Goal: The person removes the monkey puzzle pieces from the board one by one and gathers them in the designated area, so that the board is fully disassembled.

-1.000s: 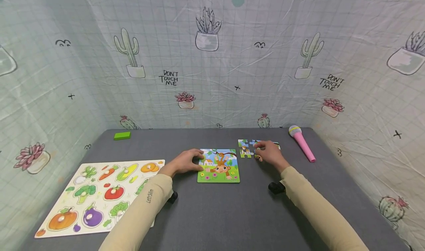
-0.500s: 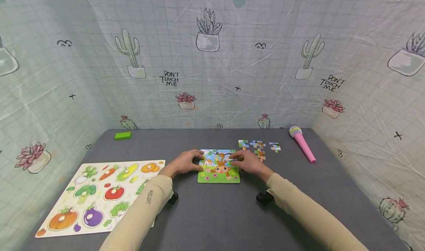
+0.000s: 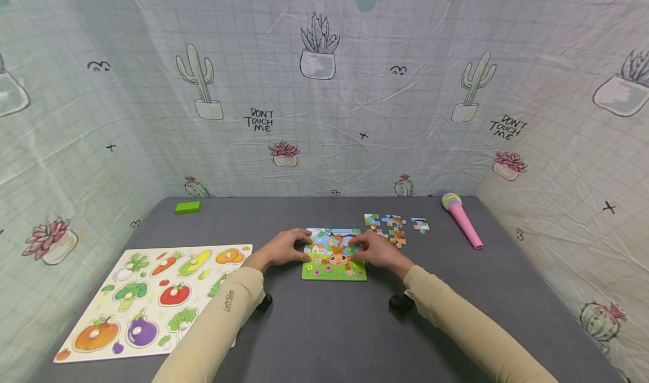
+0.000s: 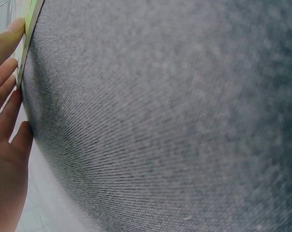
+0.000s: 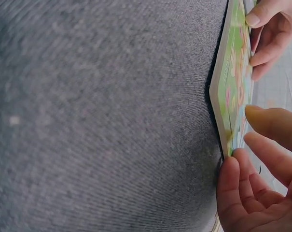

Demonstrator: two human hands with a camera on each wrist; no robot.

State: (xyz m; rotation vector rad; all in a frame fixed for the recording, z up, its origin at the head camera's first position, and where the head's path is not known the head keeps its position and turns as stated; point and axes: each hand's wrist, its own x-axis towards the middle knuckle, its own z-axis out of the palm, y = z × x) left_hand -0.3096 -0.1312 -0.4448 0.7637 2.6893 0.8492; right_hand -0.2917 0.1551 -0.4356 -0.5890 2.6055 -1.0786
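A square monkey puzzle board (image 3: pixel 329 269) lies flat on the dark table. My left hand (image 3: pixel 280 248) rests at its left edge, thumb on the face; fairly straight fingers touch the board's side in the left wrist view. My right hand (image 3: pixel 381 250) is at the right edge. In the right wrist view its thumb and index finger stand apart over the picture, and another fingertip meets the rim. No loose piece shows between them, though the far side of the hand is hidden. Several jigsaw pieces (image 3: pixel 394 221) lie behind the right hand, one partly covered by it.
A large vegetable peg puzzle (image 3: pixel 162 270) lies at the left, partly under the left sleeve. Near the back left corner is a green block (image 3: pixel 187 207). A pink toy microphone (image 3: pixel 463 222) lies at the back right. Printed fabric surrounds the table.
My right hand has moved left from the loose jigsaw pieces to the board's right side, then hardly shifted. The left hand has stayed in place at the left edge.
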